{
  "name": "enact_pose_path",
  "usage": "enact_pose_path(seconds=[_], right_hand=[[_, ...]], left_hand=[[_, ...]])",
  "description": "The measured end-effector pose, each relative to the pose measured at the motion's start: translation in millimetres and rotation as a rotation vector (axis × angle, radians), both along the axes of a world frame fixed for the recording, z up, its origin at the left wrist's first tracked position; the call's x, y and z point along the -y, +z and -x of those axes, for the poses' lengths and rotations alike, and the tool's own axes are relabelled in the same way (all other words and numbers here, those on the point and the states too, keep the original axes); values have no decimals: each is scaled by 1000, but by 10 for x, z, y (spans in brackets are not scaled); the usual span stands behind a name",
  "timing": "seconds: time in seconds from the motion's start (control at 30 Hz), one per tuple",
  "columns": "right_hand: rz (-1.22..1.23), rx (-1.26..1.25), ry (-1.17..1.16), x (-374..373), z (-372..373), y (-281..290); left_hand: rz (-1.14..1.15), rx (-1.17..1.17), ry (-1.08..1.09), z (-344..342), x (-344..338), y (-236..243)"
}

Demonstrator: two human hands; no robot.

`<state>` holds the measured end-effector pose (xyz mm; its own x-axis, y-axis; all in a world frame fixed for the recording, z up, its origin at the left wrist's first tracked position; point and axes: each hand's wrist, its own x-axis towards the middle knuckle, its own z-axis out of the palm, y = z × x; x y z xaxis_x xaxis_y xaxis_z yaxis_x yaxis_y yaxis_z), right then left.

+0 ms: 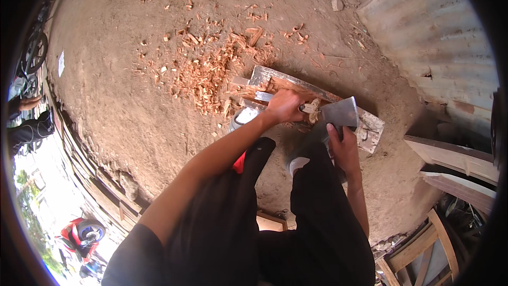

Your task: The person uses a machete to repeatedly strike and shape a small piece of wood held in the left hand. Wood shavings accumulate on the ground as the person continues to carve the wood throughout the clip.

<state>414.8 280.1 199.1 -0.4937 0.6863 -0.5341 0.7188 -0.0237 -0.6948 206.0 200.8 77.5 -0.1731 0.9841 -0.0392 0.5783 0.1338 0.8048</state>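
My left hand is closed around a chisel. Its bright metal blade sticks out on the left, and its pale handle end, which looks frayed, on the right. Beneath lies a reddish piece of wood beside a worn, pale-stained board. In my right hand is a tool with a broad, flat grey metal blade, close to the chisel's handle end; its exact kind is unclear. The chisel's cutting edge and the spot under my left hand are partly hidden.
Reddish wood chips cover the dirt floor beyond the board. A corrugated metal sheet stands at right, with wooden panels below it. Another person's hand shows at far left, and a red motorcycle at lower left.
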Motion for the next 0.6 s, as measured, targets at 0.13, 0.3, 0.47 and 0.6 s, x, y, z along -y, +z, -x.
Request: enact_pose_path(seconds=[0.13,0.3,0.47,0.6], right_hand=[[86,-31,-177,-42,-97,133],[53,-80,-193,53,43,206],[-15,-11,3,-6,-63,-125],[46,-108,-180,35,70,125]], left_hand=[[-9,-7,68,54,37,-24],[-42,-4,72,73,44,-6],[-34,29,73,120,40,72],[-119,90,184,156,55,24]])
